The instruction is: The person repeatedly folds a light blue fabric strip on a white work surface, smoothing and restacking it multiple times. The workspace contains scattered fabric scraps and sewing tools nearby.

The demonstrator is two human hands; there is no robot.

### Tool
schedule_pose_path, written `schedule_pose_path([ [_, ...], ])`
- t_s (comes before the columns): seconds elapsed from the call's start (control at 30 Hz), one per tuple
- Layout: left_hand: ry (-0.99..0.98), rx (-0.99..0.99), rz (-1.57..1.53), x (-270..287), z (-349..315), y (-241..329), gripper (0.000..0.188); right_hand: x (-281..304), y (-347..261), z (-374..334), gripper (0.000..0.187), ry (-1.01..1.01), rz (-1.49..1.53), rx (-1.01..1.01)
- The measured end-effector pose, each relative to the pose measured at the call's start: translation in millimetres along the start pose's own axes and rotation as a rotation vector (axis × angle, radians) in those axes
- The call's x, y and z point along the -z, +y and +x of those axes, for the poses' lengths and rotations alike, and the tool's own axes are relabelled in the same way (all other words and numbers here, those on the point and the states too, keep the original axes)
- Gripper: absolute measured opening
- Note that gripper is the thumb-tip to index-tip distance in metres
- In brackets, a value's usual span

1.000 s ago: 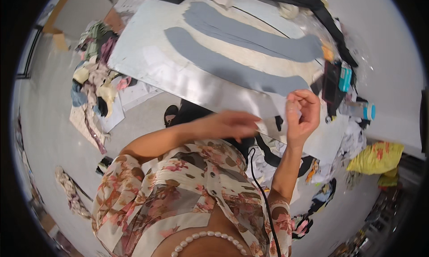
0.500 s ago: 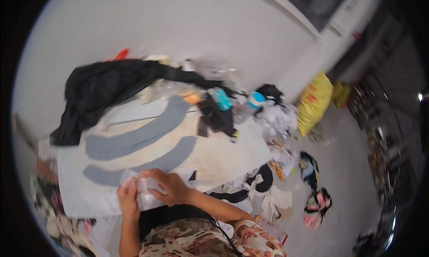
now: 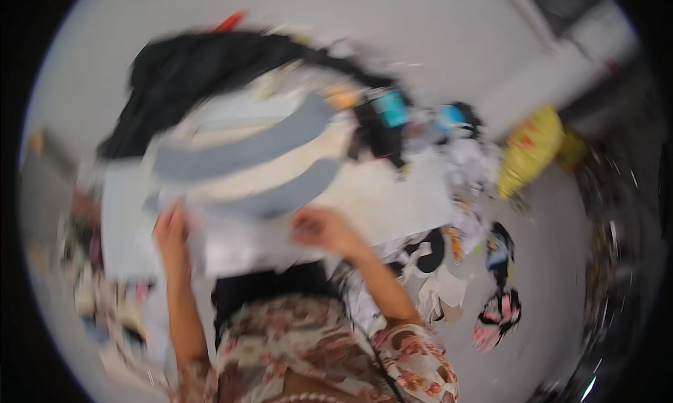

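Observation:
A thin white sheet [image 3: 242, 247], paper or cloth I cannot tell, spreads between my hands at the table's near edge. My left hand [image 3: 172, 233] is closed on its left side. On the right, my right hand [image 3: 326, 230] has curled fingers by the sheet's other side; motion blur hides what they hold. Just beyond lies a curved grey fabric strip [image 3: 294, 189], its left part partly covered by the sheet. A second, wider grey strip [image 3: 245, 140] curves behind it, over cream-coloured material [image 3: 259, 175].
Black cloth [image 3: 203, 70] is heaped along the table's back. Dark items and a turquoise pack [image 3: 391, 108] sit at the back right, near white scraps [image 3: 470, 165]. A yellow bag [image 3: 531, 151] stands on the floor, with fabric scraps [image 3: 498, 319] nearer.
My hands have moved apart, the right one to the right, and the white sheet is spread wider between them. The whole view has shifted, so the table sits higher.

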State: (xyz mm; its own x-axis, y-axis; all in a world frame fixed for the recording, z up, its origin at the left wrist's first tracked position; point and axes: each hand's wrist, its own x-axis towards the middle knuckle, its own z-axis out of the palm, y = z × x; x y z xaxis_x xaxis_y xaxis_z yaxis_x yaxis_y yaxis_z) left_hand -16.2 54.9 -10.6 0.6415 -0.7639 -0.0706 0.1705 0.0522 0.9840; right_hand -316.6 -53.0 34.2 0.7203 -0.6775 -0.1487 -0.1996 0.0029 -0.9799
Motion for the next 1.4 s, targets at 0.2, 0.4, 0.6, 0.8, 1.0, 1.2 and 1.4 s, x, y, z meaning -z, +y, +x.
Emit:
schedule_pose_path([
  [0.2,-0.113,0.066,0.032,-3.1,14.9,4.0,0.024,-3.5,10.0,14.1,0.016,0.082,-0.003,-0.069],
  [0.4,-0.029,0.154,0.031,26.4,25.1,-0.1,0.018,-13.6,14.8,49.7,0.017,0.02,-0.066,-0.174],
  [0.6,0.068,0.115,0.271,57.6,29.3,-5.3,0.019,-18.7,5.3,74.2,0.021,-0.013,-0.199,-0.19],
  [0.8,0.198,-0.043,0.651,74.0,54.8,-16.0,0.022,-25.4,23.1,94.3,0.024,-0.018,-0.313,-0.15],
  [1.0,0.279,-0.04,0.849,76.0,68.8,-17.4,0.023,-31.8,21.3,101.5,0.025,0.031,-0.421,-0.12],
  [1.2,0.29,-0.07,0.961,72.9,72.7,-18.9,0.022,-27.4,20.9,100.6,0.025,0.009,-0.52,-0.081],
  [1.4,0.333,-0.213,1.11,52.8,63.8,-3.0,0.031,-29.3,23.7,103.8,0.026,-0.003,-0.5,-0.087],
])
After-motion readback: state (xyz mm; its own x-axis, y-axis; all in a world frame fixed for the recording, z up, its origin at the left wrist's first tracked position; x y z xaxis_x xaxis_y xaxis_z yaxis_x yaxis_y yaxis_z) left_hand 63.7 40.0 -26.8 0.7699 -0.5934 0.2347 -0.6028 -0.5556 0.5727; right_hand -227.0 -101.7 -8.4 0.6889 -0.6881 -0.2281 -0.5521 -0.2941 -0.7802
